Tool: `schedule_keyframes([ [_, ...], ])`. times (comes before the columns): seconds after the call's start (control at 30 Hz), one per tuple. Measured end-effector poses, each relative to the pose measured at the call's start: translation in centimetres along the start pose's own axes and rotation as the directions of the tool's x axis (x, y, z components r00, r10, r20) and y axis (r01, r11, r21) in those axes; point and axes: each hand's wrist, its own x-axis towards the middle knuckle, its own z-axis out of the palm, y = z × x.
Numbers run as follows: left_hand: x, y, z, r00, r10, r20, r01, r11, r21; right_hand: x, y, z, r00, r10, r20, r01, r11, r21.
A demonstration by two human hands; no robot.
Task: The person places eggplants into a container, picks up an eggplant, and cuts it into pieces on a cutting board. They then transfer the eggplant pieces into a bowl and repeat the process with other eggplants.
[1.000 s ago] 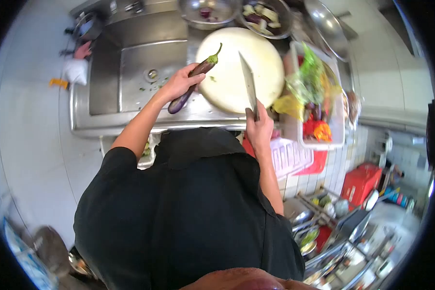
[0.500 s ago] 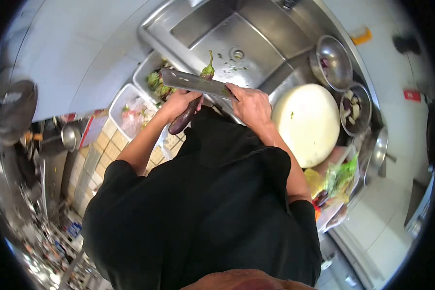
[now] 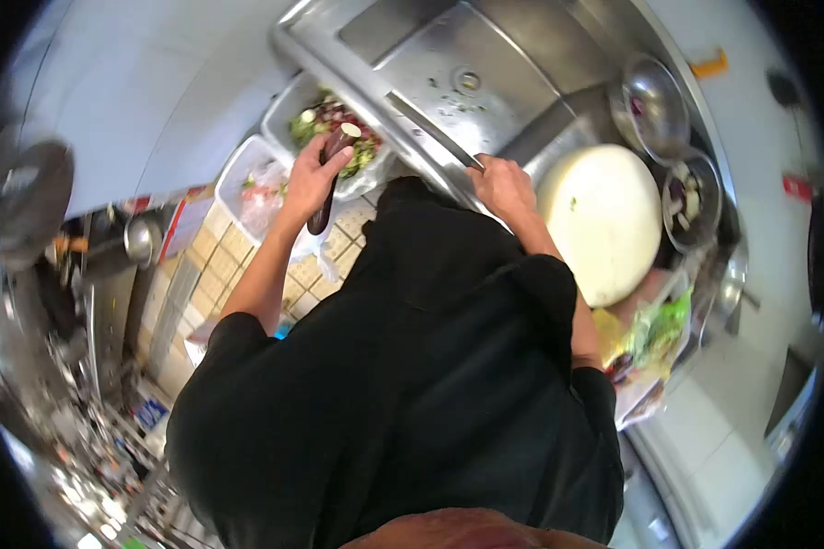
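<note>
In my left hand (image 3: 313, 180) is a dark purple eggplant (image 3: 320, 216), gripped around its middle; its upper end is cut flat and shows pale flesh. It is held over the near edge of a bin of vegetable scraps (image 3: 368, 151). My right hand (image 3: 506, 189) is wrapped around the handle of a cleaver (image 3: 433, 131), whose blade points up and left, seen nearly edge-on above the sink's front rim. A thick, round white chopping block (image 3: 602, 224) stands to the right of my right hand. The eggplant's green stem is not visible on it.
The steel sink (image 3: 412, 46) has green bits around its drain. Right of it are a metal bowl (image 3: 655, 105) and another bowl with cut vegetable pieces (image 3: 691, 203). Bagged greens (image 3: 659, 329) lie below the block. A white bin with a plastic bag (image 3: 256, 197) stands at left.
The eggplant's stem end has come off, leaving a flat cut. My left hand has moved left with the eggplant, apart from the cleaver, which has turned edge-on in my right hand.
</note>
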Motion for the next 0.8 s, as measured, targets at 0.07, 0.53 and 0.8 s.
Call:
schedule_keyframes([
  [0.07,3.0,0.7,2.7,0.978,0.206,0.025,-0.207,0.968,0.143,-2.0,3.2,0.2,0.992,0.087,-0.093,-0.079,0.993,0.09],
  [0.53,4.2,18.8,27.5,0.697,0.391,0.601,-0.114,0.888,-0.446,-23.4,15.0,10.2,0.477,0.879,-0.001,-0.036,0.021,0.999],
  [0.8,0.8,15.6,35.0,0.509,0.388,0.768,-0.441,0.884,-0.155,-28.1,11.5,12.8,0.078,0.97,-0.231,-0.341,0.244,0.908],
])
